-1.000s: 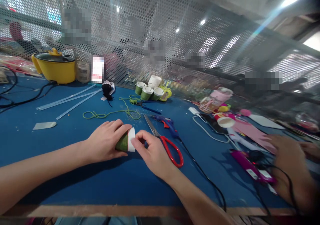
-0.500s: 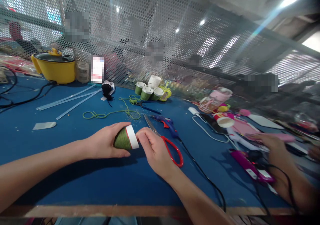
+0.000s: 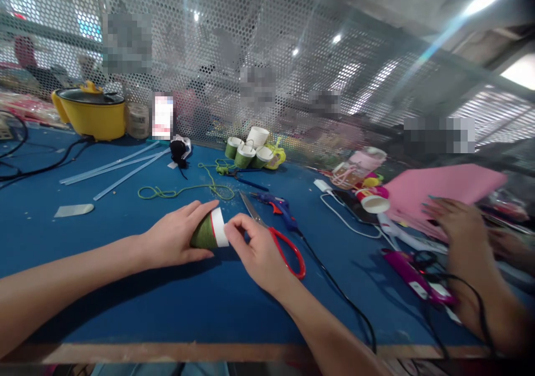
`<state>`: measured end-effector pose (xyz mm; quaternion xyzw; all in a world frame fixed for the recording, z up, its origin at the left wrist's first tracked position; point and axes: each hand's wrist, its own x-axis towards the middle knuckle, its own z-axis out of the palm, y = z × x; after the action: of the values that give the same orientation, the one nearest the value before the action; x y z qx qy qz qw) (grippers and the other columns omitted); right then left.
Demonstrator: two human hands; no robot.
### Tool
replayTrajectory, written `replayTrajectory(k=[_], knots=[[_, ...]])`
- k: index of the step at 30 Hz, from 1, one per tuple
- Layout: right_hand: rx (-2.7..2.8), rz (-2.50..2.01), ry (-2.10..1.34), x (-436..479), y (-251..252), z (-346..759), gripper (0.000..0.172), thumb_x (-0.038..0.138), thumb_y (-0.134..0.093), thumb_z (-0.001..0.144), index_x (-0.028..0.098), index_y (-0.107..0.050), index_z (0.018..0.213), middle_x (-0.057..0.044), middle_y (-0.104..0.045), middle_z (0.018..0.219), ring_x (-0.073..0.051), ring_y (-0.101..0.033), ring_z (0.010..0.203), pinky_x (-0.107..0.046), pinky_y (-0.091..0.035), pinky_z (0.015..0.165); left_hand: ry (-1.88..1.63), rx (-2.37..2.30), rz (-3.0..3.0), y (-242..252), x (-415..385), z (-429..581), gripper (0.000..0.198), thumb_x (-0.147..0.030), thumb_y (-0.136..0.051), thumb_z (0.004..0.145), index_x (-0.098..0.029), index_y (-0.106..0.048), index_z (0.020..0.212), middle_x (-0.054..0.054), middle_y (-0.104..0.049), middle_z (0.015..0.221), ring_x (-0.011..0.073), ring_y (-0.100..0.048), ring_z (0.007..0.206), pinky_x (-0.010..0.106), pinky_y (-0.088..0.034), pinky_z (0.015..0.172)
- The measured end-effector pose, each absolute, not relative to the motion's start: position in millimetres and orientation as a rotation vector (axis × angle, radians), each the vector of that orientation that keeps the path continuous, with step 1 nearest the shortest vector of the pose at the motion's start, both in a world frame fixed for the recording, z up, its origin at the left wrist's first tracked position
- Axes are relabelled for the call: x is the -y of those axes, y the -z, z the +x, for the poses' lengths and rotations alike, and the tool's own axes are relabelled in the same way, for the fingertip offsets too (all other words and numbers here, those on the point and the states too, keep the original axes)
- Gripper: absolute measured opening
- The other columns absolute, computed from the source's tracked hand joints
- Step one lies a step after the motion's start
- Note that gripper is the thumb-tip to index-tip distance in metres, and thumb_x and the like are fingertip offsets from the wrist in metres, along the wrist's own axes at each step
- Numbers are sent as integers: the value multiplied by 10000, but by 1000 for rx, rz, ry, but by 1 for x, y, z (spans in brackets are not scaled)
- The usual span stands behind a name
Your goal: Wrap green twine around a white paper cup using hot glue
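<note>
1. The left hand wraps around a green-wrapped paper cup, which lies on its side on the blue table.
2. The right hand pinches the cup's white rim.
3. Red-handled scissors lie just beside the right hand.

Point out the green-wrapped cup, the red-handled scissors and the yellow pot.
green-wrapped cup (image 3: pixel 203 234): head view, on its green side wall.
red-handled scissors (image 3: pixel 256 214): head view, on the blades near the pivot.
yellow pot (image 3: pixel 90 118): head view, on its yellow body below the lid.
</note>
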<state>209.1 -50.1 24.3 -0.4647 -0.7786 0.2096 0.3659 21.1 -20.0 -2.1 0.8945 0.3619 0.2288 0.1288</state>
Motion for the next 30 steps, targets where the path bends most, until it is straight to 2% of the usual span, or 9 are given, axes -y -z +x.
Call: replayTrajectory(k=[8,12,18,23,30], knots=[[1998,-1193,-555,50,-25,212,187,235,-427,868,187,-512,708,-5,-553,701,-125,-512,662,-238,-397,611,-708,-1046,2469,0,18,22,807,-390,-659,697,-97,-265,1337,191,-499,1220,305,-529,1083,438,-443,905],[2031,-1172,-549,50,-25,211,121,225,-477,830,188,-506,719,3,-537,691,-127,-505,659,-241,-396,610,-723,-1036,2293,-3,18,24,798,-404,-680,657,-132,-318,1313,181,-474,1287,302,-479,1163,447,-394,965],[2019,-1155,-547,50,-26,211,105,192,-465,822,193,-494,721,5,-510,682,-130,-495,663,-250,-393,616,-643,-1034,1998,-9,21,25,805,-431,-678,635,-129,-339,1300,150,-540,1202,302,-537,1049,459,-426,891],[2027,-1143,-543,50,-26,215,114,205,-459,836,195,-496,728,2,-510,704,-132,-498,678,-254,-394,628,-640,-962,1697,-13,20,25,812,-411,-700,608,-117,-352,1280,106,-604,1033,255,-595,860,372,-495,691],[2022,-1132,-560,51,-28,218,124,225,-450,860,194,-509,755,4,-512,734,-123,-508,691,-247,-401,644,-685,-755,1307,-17,20,26,582,-370,-722,625,-121,-511,1107,66,-625,946,195,-594,813,298,-467,698]])
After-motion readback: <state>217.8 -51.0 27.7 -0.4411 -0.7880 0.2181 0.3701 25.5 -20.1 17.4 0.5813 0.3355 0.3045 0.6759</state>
